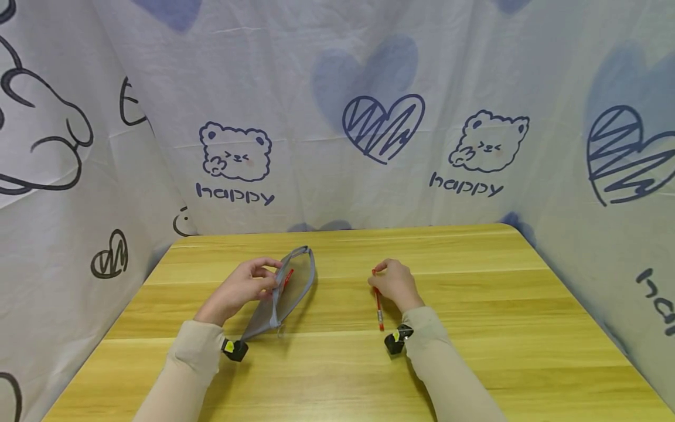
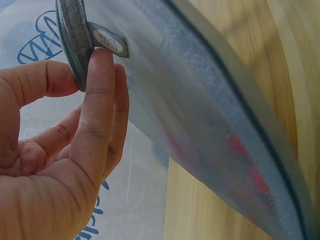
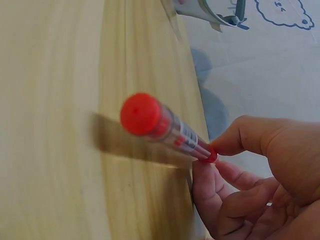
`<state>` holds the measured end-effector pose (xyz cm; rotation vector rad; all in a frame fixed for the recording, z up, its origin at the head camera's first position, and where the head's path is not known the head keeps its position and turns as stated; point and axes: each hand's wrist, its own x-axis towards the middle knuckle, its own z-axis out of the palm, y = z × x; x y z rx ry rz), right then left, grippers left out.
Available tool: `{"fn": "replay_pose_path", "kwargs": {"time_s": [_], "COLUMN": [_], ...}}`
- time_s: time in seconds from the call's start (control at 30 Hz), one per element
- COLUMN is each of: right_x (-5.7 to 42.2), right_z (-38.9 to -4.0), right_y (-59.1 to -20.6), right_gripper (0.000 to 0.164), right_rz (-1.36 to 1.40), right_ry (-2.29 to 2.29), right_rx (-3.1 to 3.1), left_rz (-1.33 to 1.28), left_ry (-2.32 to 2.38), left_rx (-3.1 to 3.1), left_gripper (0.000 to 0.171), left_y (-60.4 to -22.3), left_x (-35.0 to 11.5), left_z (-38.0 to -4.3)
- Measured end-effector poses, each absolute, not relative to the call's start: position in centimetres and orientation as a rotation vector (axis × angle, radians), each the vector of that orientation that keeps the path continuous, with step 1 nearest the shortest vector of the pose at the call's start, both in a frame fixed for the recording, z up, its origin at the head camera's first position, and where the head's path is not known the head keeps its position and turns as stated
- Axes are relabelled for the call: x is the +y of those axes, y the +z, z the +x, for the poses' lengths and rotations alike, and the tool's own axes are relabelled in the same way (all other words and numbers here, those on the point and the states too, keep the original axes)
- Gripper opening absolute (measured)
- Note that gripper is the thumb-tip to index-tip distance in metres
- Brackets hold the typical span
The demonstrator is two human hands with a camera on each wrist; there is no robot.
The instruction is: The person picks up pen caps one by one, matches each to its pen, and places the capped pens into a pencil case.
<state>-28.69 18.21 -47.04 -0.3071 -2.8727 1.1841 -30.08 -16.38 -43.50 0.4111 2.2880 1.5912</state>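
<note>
My left hand (image 1: 244, 291) pinches the zippered edge of a grey see-through pouch (image 1: 262, 317) between thumb and fingers. The pouch's mouth gapes, and its zip edges bow apart. Red pen ends (image 2: 259, 179) show blurred through its wall, and a bit of red (image 1: 287, 278) is visible at the mouth in the head view. Over to the right, my right hand (image 1: 399, 283) pinches a clear-barrelled red pen (image 3: 184, 136) near one end. The pen's other red end points toward the wrist camera, and its shadow falls on the table below.
A light wood-grain table (image 1: 337, 375) lies under both hands. White cloth (image 1: 316, 193) printed with hearts and bears hangs behind it and along both sides. Each wrist carries a small black camera (image 1: 235, 350).
</note>
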Motion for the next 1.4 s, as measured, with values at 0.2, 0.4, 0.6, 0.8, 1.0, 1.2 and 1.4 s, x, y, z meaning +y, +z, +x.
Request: {"fn": "replay_pose_path", "kwargs": {"time_s": [0.2,0.4,0.6,0.8,1.0,1.2,1.4], "right_x": [18.2,18.1,17.8,17.4,16.8,16.0,14.9], "right_z": [-28.9,-29.1,-29.4,-29.2,-29.4,-29.8,-29.9], "right_y": [-47.3,-47.3,-47.1,-46.8,-46.5,-46.2,-45.5], "right_gripper": [0.031,0.032,0.031,0.031,0.033,0.035,0.034], "right_rz": [-0.319,-0.332,-0.339,-0.334,-0.344,-0.35,-0.355], "right_ry": [1.387,1.492,1.603,1.743,1.839,1.943,2.056], "right_rx": [-2.816,-2.767,-2.694,-2.612,-2.534,-2.45,-2.344], "left_rz": [0.415,0.389,0.383,0.405,0.401,0.388,0.398], "left_ry": [1.589,1.584,1.584,1.594,1.587,1.584,1.602], "left_rx": [2.287,2.299,2.303,2.294,2.302,2.302,2.283], "left_gripper": [0.045,0.043,0.043,0.045,0.044,0.042,0.043], "left_y": [-43.7,-43.8,-43.7,-43.6,-43.7,-43.8,-43.7], "left_x": [-16.4,-16.5,-16.4,-16.2,-16.2,-16.1,-15.9], "left_z": [-30.2,-30.4,-30.3,-30.2,-30.2,-30.2,-30.1]}}
